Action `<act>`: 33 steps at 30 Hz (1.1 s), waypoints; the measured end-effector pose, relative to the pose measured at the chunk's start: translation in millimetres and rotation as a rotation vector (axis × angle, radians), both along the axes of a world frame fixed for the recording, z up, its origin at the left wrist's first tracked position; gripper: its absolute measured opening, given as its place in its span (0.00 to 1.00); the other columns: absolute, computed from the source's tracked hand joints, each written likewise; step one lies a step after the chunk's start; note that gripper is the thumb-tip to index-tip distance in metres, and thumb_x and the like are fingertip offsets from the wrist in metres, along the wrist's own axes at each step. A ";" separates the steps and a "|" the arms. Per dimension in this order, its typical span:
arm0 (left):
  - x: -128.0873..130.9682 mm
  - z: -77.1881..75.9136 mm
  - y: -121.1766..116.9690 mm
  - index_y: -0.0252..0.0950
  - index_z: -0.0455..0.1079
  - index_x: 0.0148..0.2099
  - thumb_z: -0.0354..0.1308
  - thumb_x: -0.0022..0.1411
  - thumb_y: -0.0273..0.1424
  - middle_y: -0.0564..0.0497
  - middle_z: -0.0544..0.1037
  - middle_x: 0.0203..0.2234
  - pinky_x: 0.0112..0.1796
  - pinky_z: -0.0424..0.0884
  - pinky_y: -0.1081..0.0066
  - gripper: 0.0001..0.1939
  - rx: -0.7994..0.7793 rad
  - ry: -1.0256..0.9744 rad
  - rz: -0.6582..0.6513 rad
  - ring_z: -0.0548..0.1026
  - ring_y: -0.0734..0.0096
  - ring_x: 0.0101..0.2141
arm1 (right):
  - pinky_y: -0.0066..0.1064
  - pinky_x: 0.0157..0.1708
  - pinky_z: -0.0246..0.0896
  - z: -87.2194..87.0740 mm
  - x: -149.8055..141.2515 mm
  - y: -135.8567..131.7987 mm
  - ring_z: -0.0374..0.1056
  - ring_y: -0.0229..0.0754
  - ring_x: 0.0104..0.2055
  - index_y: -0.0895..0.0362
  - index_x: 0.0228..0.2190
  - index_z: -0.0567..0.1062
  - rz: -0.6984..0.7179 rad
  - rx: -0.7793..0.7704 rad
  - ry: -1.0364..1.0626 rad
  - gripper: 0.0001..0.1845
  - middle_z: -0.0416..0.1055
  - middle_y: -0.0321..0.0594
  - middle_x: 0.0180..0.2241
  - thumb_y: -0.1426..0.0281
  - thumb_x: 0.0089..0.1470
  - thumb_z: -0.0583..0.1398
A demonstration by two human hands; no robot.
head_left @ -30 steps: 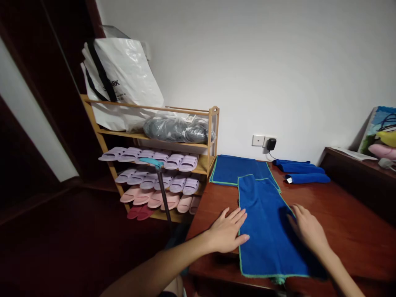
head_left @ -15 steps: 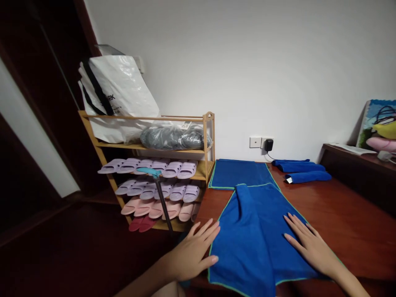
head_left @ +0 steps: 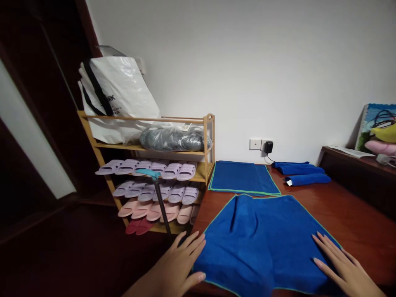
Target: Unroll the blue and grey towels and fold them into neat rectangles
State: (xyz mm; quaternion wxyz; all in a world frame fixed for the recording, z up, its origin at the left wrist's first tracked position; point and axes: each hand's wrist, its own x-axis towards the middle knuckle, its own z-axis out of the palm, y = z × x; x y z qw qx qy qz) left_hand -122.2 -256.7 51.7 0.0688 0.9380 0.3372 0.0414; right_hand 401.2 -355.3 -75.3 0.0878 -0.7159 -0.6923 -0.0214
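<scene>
A blue towel (head_left: 262, 243) with green edging lies spread over the front of the brown table, creased in its upper left and middle. My left hand (head_left: 179, 264) is at its left edge, fingers stretched and fingertips touching the cloth. Flat on the right side of the towel rests my right hand (head_left: 343, 264), its fingers spread. Behind the towel, a neat stack of flat blue towels (head_left: 241, 177) with green edges lies near the wall. Farther right are several rolled or folded blue towels (head_left: 306, 179), one showing a white tag.
A wooden shoe rack (head_left: 208, 152) stands left of the table (head_left: 349, 218), holding several pairs of slippers (head_left: 185, 170), a plastic-wrapped grey bundle (head_left: 176, 138) and a white bag (head_left: 123, 86). A blue-topped pole (head_left: 161, 198) stands before it. A black adapter (head_left: 268, 147) is plugged into the wall.
My hands have moved farther apart, the left one leftward and the right one rightward. The towel is wider and flatter, and its far edge has come nearer, off the stack behind.
</scene>
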 end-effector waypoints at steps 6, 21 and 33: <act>23.7 19.9 5.9 0.43 0.64 0.60 0.41 0.68 0.48 0.48 0.69 0.56 0.58 0.51 0.51 0.25 0.055 -0.012 0.046 0.62 0.55 0.58 | 0.52 0.56 0.52 32.6 5.7 24.6 0.53 0.55 0.61 0.45 0.56 0.65 -0.063 0.054 -0.039 0.30 0.59 0.42 0.59 0.50 0.55 0.47; 38.4 -34.9 50.8 0.43 0.45 0.68 0.41 0.70 0.44 0.49 0.52 0.64 0.59 0.51 0.54 0.28 0.099 -0.085 0.140 0.51 0.58 0.63 | 0.45 0.62 0.45 8.2 25.6 36.3 0.38 0.44 0.67 0.40 0.61 0.51 -0.097 0.014 0.031 0.33 0.42 0.30 0.65 0.47 0.56 0.45; 22.4 -39.1 53.8 0.46 0.42 0.68 0.42 0.68 0.47 0.50 0.51 0.65 0.58 0.52 0.55 0.31 0.104 -0.085 0.168 0.51 0.57 0.63 | 0.47 0.61 0.45 -10.3 102.0 9.3 0.45 0.48 0.65 0.36 0.51 0.68 -0.024 0.063 -0.073 0.28 0.53 0.28 0.61 0.46 0.50 0.48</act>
